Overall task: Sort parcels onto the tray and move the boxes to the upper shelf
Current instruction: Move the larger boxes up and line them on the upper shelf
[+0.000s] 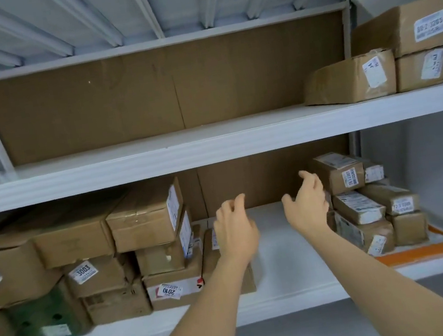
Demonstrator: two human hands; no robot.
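Both my hands reach into the lower shelf (pixel 287 281) and hold nothing. My left hand (pixel 234 228) hovers with fingers apart just right of a stack of brown boxes (pixel 149 229). My right hand (pixel 306 204) is open beside a pile of small taped parcels (pixel 362 205) that rests on an orange tray (pixel 417 251) at the right. On the upper shelf (pixel 155 154), three brown boxes (pixel 353 78) stand at the right end.
More cardboard boxes (pixel 74 242) and a green carton (pixel 47 314) crowd the lower shelf's left side. Brown cardboard sheets (pixel 120 102) line the back of both shelves. A white upright (pixel 349 30) stands at the upper right.
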